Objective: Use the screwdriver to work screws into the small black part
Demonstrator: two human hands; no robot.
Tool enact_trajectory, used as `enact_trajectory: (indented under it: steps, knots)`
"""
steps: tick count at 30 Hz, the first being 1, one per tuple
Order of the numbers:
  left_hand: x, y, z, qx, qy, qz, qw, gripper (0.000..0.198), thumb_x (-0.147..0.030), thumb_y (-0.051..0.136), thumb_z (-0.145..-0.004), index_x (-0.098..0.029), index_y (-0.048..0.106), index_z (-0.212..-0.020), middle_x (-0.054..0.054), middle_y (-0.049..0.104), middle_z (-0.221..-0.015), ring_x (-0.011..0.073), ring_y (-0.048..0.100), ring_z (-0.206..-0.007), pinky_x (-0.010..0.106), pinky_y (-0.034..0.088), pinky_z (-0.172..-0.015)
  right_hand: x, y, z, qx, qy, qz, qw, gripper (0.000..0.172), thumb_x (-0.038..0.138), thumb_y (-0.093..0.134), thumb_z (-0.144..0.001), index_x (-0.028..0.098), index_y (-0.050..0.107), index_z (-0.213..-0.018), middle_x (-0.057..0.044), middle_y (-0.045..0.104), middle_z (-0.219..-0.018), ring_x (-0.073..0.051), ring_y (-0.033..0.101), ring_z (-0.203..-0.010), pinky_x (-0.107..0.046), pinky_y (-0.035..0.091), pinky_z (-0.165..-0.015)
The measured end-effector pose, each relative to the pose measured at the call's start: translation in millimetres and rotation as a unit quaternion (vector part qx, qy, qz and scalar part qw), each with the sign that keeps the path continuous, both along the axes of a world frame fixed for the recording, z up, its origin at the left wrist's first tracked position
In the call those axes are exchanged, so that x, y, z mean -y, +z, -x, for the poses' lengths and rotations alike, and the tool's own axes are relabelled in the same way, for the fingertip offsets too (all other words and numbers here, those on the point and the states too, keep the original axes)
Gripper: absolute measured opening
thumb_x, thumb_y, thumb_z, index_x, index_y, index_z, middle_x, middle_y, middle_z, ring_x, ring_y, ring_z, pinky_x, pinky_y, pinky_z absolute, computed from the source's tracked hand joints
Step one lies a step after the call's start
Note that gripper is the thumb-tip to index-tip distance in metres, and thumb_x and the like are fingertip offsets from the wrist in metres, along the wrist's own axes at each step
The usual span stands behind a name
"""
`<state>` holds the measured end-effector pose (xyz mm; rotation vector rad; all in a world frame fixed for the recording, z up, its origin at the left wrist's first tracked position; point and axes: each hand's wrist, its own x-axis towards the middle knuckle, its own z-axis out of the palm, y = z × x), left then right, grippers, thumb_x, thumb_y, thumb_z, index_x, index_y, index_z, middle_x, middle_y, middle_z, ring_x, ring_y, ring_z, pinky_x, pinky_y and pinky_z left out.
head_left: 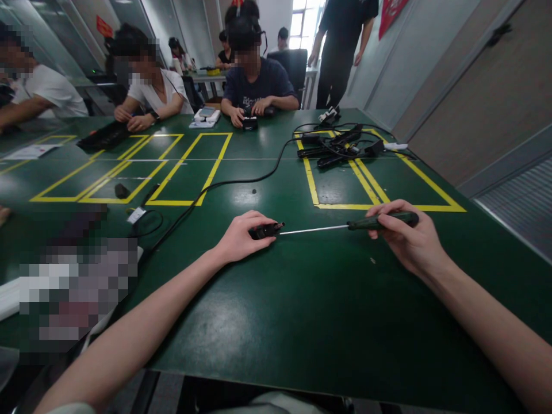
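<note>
My left hand [244, 237] is closed around a small black part [264, 231], possibly a plug or connector, with a short prong sticking out toward the right. In my right hand [405, 234] is a screwdriver [383, 221] with a dark green handle, gripped between thumb and fingers. Its thin metal shaft points left, nearly level, and the tip meets or lies very near the right end of the black part. Whether the tip sits in a screw is too small to tell. Both hands are low over the green table [293, 322].
Yellow tape [345, 207] marks rectangles on the table. A heap of black cables and adapters [340, 144] lies at the back right. One black cable [241, 181] runs across to the left. A small black piece [122, 191] lies left. Co-workers [259, 80] sit opposite; another person [345, 52] stands behind.
</note>
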<state>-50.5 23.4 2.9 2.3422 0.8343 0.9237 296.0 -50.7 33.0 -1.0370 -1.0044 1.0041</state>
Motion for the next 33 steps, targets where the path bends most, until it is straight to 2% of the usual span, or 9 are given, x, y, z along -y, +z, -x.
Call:
enact_trajectory:
  steps: [8,12,18,22,26,29,33]
  knots:
    - [-0.7,-0.8,-0.2,0.006,0.001,0.021,1.0,0.027,-0.028,0.082,-0.089,-0.018,0.084,-0.114,0.01,0.083,-0.109,0.0215,0.077,-0.093,0.032,0.061,-0.082,1.0,0.2,0.7,0.015,-0.011,-0.014,1.0,0.032,0.036,0.102,-0.061,0.023,0.075,-0.07,-0.002,0.076,-0.077,-0.013,0.066,-0.048,-0.025,0.061,-0.047]
    - [0.4,1.2,0.1,0.008,0.012,0.053,0.998,0.028,-0.031,0.082,-0.089,-0.017,0.085,-0.114,0.009,0.085,-0.106,0.0228,0.078,-0.092,0.035,0.062,-0.086,1.6,4.8,4.8,0.025,-0.019,-0.036,0.999,0.029,0.033,0.1,-0.061,0.023,0.076,-0.07,-0.003,0.077,-0.078,-0.014,0.066,-0.05,-0.026,0.062,-0.048]
    - [-2.1,1.8,1.1,0.016,0.002,0.146,0.989,0.03,-0.034,0.084,-0.087,-0.017,0.085,-0.113,0.009,0.085,-0.114,0.0265,0.079,-0.105,0.04,0.061,-0.102,1.3,19.7,14.2,0.04,-0.047,-0.08,0.995,0.029,0.032,0.101,-0.057,0.023,0.076,-0.067,-0.002,0.076,-0.072,-0.014,0.068,-0.053,-0.022,0.059,-0.043]
    - [-5.3,1.5,2.0,0.01,-0.005,0.163,0.987,0.031,-0.034,0.086,-0.085,-0.019,0.086,-0.112,0.009,0.085,-0.113,0.0258,0.078,-0.104,0.04,0.06,-0.102,-2.6,35.2,16.0,0.059,-0.072,-0.117,0.989,0.03,0.03,0.102,-0.056,0.024,0.076,-0.069,-0.001,0.077,-0.072,-0.015,0.07,-0.055,-0.021,0.06,-0.044]
    - [-6.7,0.2,2.3,0.012,-0.013,0.169,0.985,0.031,-0.033,0.087,-0.085,-0.019,0.086,-0.113,0.009,0.084,-0.115,0.026,0.078,-0.108,0.039,0.058,-0.104,-10.0,60.1,23.5,0.118,-0.088,-0.167,0.975,0.03,0.029,0.101,-0.062,0.023,0.076,-0.078,-0.001,0.079,-0.075,-0.014,0.071,-0.056,-0.021,0.063,-0.048]
    - [-6.9,-1.1,2.0,0.017,-0.021,0.168,0.985,0.031,-0.034,0.087,-0.086,-0.019,0.086,-0.113,0.01,0.084,-0.116,0.0261,0.078,-0.109,0.039,0.058,-0.104,-15.1,81.9,40.1,0.181,-0.096,-0.223,0.953,0.036,0.031,0.1,-0.065,0.024,0.071,-0.085,0.002,0.078,-0.074,-0.015,0.074,-0.058,-0.022,0.064,-0.049]
    - [-6.3,-1.4,1.5,0.017,-0.029,0.157,0.987,0.031,-0.035,0.088,-0.086,-0.019,0.086,-0.113,0.01,0.084,-0.113,0.0258,0.078,-0.106,0.038,0.059,-0.1,-20.2,102.5,67.5,0.233,-0.063,-0.28,0.929,0.034,0.028,0.097,-0.071,0.025,0.07,-0.093,0.005,0.076,-0.077,-0.011,0.072,-0.062,-0.019,0.06,-0.052]
